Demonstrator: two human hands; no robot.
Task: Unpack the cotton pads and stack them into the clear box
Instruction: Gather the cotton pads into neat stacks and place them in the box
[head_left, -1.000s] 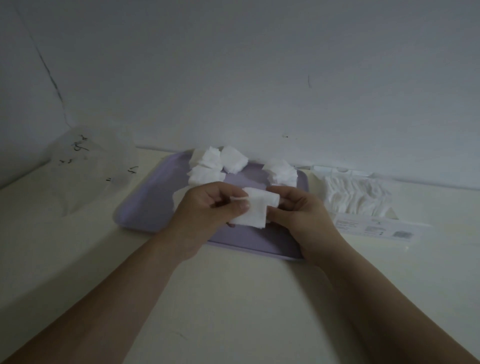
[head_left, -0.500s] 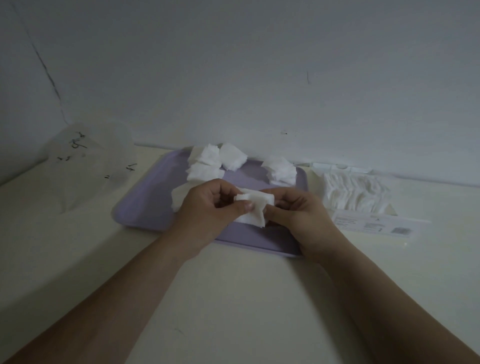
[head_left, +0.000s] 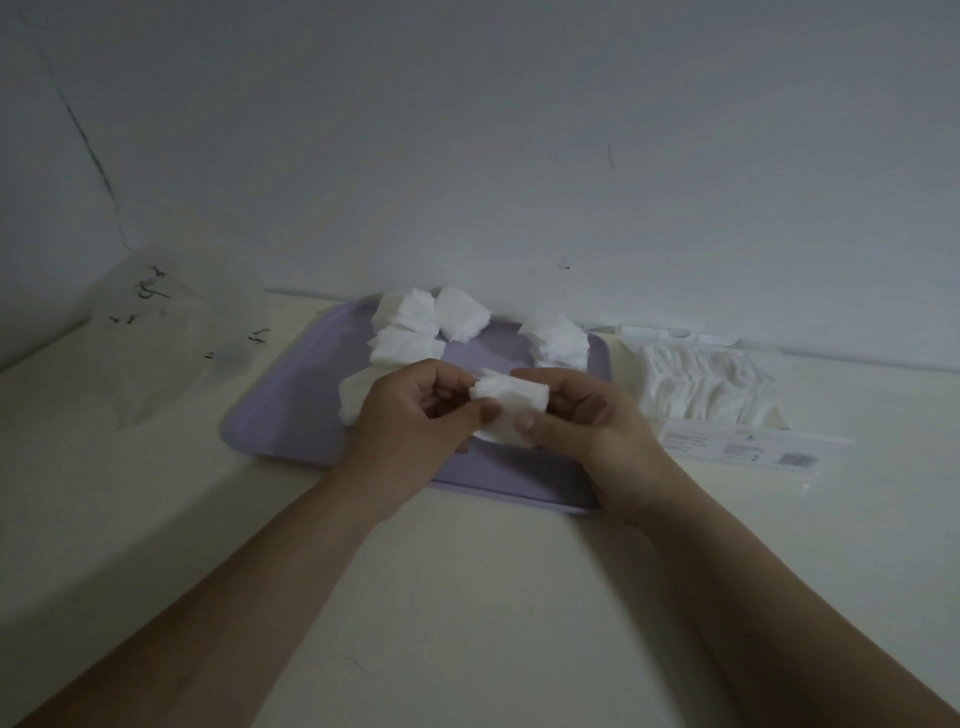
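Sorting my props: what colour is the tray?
Pale purple tray, clearest in the head view.

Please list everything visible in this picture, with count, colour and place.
tray: one, purple, middle of the table
loose pads: several piles, white, on the tray
held pads: one small stack, white, between both hands
box: one, clear, right of the tray, white pads inside
printed sheet: one, white, flat before the box
plastic bag: one, clear with black marks, left of the tray
table: one, cream, under everything
wall: one, grey, behind the table
left hand: one, pinches the held pads
right hand: one, pinches the held pads
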